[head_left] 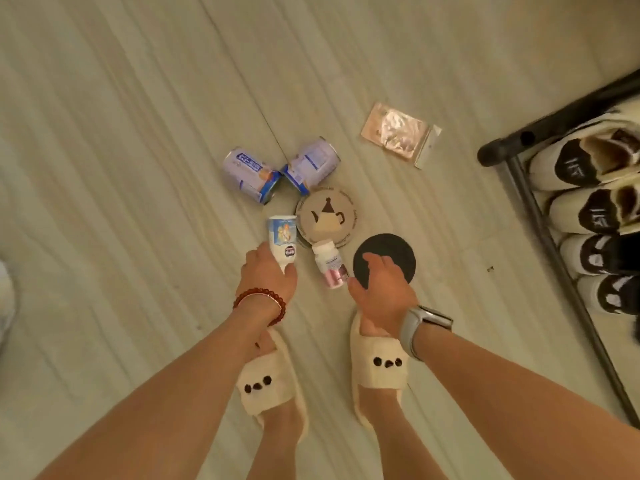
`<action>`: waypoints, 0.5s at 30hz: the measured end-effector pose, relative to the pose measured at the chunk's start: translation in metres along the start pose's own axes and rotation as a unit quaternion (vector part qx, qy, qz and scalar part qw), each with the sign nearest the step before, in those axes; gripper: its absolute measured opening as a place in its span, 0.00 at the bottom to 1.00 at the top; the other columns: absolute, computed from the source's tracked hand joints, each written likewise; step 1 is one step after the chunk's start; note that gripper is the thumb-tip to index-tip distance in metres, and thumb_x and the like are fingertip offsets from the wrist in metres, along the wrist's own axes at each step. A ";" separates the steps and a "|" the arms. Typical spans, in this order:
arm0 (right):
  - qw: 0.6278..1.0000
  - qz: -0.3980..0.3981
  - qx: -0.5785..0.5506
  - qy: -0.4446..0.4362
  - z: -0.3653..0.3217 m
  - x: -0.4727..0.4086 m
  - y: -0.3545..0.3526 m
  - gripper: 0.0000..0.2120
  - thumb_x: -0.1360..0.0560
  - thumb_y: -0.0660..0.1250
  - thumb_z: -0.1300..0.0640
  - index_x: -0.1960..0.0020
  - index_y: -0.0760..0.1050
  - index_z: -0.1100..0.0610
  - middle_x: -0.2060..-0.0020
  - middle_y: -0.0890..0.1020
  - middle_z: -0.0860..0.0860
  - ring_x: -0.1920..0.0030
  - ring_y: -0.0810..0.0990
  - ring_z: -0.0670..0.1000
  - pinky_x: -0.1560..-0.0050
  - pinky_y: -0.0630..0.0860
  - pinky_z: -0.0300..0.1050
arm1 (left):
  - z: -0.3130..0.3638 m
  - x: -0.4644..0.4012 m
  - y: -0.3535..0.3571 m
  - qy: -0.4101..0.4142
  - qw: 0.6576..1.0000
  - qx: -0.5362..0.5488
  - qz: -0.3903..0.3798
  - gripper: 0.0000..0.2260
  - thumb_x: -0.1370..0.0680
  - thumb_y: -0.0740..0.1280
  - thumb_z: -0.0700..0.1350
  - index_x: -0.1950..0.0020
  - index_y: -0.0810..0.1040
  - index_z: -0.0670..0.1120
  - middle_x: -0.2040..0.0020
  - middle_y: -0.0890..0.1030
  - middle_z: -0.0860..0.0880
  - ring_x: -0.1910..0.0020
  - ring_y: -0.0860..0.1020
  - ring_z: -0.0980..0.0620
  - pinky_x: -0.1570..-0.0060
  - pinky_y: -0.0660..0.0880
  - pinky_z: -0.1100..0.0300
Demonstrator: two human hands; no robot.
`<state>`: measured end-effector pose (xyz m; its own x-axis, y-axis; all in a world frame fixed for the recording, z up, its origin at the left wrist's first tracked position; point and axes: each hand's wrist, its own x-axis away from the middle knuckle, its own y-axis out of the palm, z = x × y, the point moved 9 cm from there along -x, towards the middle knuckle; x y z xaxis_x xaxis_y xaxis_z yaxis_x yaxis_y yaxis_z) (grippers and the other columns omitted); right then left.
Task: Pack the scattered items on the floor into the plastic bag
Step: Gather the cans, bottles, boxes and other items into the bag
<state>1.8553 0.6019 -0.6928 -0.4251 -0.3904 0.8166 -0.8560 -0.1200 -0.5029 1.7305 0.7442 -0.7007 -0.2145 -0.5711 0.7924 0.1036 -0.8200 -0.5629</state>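
Left hand has its fingers wrapped round a white bottle; right hand pinches a black disc beside the pink bottle.

One head-worn wide-angle camera is looking almost straight down from standing height at the floor, taking in both forearms, the hands, slippered feet, and a shoe rack curving along the right edge.
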 end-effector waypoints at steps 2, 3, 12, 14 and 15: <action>1.000 -0.005 -0.011 0.011 -0.001 -0.031 0.030 0.27 0.25 0.60 0.47 0.32 0.60 0.60 0.37 0.67 0.57 0.37 0.67 0.57 0.40 0.71 0.53 | -0.007 -0.029 0.017 -0.007 0.999 -0.016 0.039 0.29 0.24 0.62 0.48 0.28 0.54 0.40 0.32 0.63 0.38 0.35 0.65 0.39 0.37 0.64 0.49; 1.000 -0.001 -0.018 0.016 -0.003 -0.043 0.042 0.26 0.26 0.62 0.47 0.33 0.61 0.60 0.38 0.68 0.57 0.37 0.68 0.57 0.41 0.71 0.53 | -0.012 -0.042 0.024 -0.013 0.999 -0.012 0.049 0.30 0.24 0.63 0.49 0.28 0.54 0.40 0.32 0.63 0.38 0.35 0.65 0.39 0.37 0.65 0.49; 0.997 -0.002 -0.040 0.071 -0.008 -0.058 0.051 0.20 0.28 0.65 0.53 0.42 0.66 0.62 0.46 0.74 0.58 0.48 0.75 0.58 0.50 0.74 0.51 | -0.026 -0.053 0.013 0.006 0.993 0.108 0.050 0.22 0.27 0.66 0.44 0.36 0.64 0.37 0.40 0.67 0.39 0.50 0.73 0.42 0.56 0.68 0.59; 0.996 -0.006 -0.055 0.070 -0.019 -0.040 0.036 0.20 0.28 0.65 0.54 0.42 0.65 0.62 0.48 0.75 0.58 0.52 0.76 0.56 0.54 0.73 0.48 | -0.034 -0.033 -0.011 0.012 0.991 0.123 0.054 0.22 0.26 0.65 0.45 0.36 0.65 0.38 0.41 0.66 0.40 0.55 0.72 0.43 0.57 0.68 0.59; 0.997 -0.006 -0.056 0.062 -0.029 -0.029 0.027 0.19 0.28 0.65 0.55 0.42 0.65 0.61 0.49 0.75 0.57 0.54 0.76 0.55 0.56 0.74 0.47 | -0.039 -0.021 -0.026 0.012 0.989 0.134 0.059 0.21 0.26 0.65 0.45 0.36 0.65 0.39 0.41 0.66 0.40 0.56 0.72 0.43 0.57 0.70 0.58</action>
<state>1.8358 0.6361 -0.7223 -0.4423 -0.2739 0.8540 -0.8854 -0.0182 -0.4644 1.6941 0.7789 -0.7122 -0.2077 -0.6652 0.7172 0.3815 -0.7302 -0.5668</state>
